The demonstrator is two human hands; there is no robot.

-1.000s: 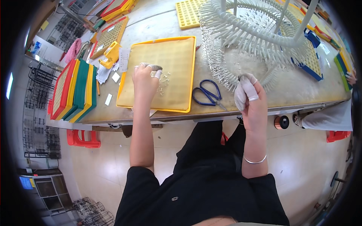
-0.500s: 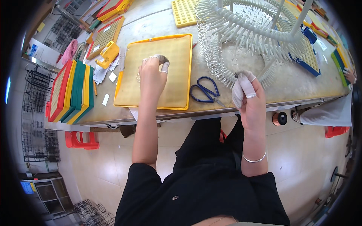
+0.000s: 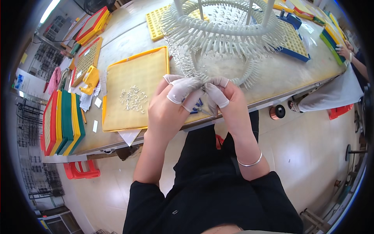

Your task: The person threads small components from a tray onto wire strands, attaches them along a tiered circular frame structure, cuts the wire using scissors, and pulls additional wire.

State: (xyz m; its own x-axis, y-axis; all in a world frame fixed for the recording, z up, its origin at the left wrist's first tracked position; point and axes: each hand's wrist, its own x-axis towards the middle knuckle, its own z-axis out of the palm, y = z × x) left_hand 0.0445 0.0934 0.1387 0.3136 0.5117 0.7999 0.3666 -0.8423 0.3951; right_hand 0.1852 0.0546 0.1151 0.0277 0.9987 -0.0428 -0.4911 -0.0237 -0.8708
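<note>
We are holding our left hand (image 3: pixel 170 104) and right hand (image 3: pixel 230 96) close together, their white-covered fingertips pinching tightly and meeting; whether they are gripping anything between them, we cannot tell. Blue-handled snips (image 3: pixel 199 103) are lying partly hidden behind the hands. Just beyond, a white pronged rack (image 3: pixel 226 30) is standing on the table (image 3: pixel 292 76). To the left, small silvery pieces (image 3: pixel 133 98) are lying scattered on a yellow-rimmed tray (image 3: pixel 136 70); farther left, red, yellow and green frames (image 3: pixel 66 123) are standing side by side.
</note>
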